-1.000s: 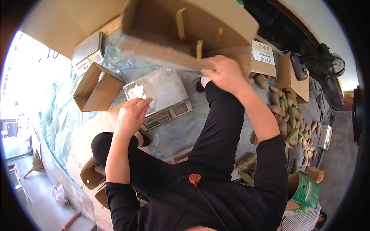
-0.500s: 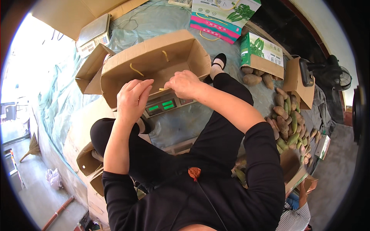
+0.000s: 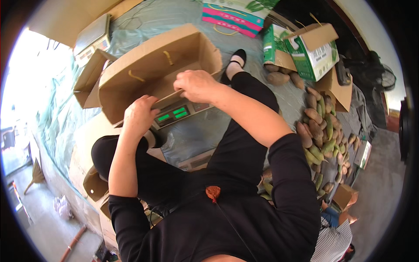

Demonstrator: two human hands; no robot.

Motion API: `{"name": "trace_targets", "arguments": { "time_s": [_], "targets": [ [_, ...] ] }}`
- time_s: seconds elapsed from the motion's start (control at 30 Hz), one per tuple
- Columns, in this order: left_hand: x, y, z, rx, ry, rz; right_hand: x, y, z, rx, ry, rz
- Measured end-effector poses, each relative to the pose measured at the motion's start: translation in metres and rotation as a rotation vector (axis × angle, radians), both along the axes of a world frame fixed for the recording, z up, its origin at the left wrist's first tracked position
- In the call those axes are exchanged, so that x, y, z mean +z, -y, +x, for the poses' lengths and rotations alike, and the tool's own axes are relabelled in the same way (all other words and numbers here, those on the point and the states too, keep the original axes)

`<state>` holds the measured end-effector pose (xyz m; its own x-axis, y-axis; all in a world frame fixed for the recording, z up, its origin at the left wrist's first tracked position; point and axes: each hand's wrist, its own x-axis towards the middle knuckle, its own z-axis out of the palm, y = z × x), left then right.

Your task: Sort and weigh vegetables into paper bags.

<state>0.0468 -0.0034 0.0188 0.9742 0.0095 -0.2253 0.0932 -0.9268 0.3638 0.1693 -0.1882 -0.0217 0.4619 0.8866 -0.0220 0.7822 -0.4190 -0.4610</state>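
An open cardboard box (image 3: 148, 52) with yellow cord handles on its far wall stands in front of me. Beneath its near side shows a scale (image 3: 173, 114) with a lit green display. My left hand (image 3: 140, 114) closes over the left part of the box's near rim, fingertips bent inward. Farther right, my right hand (image 3: 195, 85) grips the same rim, fingers curled over the edge. The near wall's inner face is hidden from me.
Brown and green tubers (image 3: 323, 126) lie piled to the right. Behind them are a tilted green-and-white box (image 3: 312, 54), a plain carton (image 3: 338, 94) and a black fan (image 3: 379, 74). Another scale (image 3: 92, 39) stands far left. A co-worker's striped sleeve (image 3: 334, 240) shows lower right.
My left hand has come down onto the near rim and closed. My right hand has shifted from the yellow cord to gripping the rim. A tilted green-and-white box has appeared at the upper right.
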Motion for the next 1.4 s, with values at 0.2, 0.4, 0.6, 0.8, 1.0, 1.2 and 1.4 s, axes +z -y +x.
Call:
{"name": "trace_targets", "arguments": {
  "time_s": [0.2,0.4,0.6,0.8,1.0,1.2,1.4],
  "targets": [
    [-0.008,0.000,0.000,0.007,0.058,0.136,-0.003,0.001,0.001,-0.055,0.021,-0.154],
    [-0.007,0.009,0.005,0.051,-0.020,0.123,0.026,0.026,0.021,-0.054,-0.149,0.111],
    [-0.005,0.005,-0.002,0.053,-0.021,0.118,0.093,0.107,0.052,-0.360,-0.383,0.458],
    [-0.002,0.012,0.001,0.043,-0.042,0.122,0.014,0.241,0.050,-0.828,-0.162,0.387],
    [-0.013,0.007,0.002,0.034,-0.041,0.122,-0.152,0.310,-0.053,-1.165,-0.343,0.188],
    [-0.022,0.006,0.003,0.049,-0.053,0.184,-0.253,0.304,-0.170,-1.212,-0.550,-0.097],
    [-0.031,0.011,0.010,0.047,-0.003,0.122,-0.290,0.369,-0.176,-1.479,-0.350,-0.346]
  ]
}}
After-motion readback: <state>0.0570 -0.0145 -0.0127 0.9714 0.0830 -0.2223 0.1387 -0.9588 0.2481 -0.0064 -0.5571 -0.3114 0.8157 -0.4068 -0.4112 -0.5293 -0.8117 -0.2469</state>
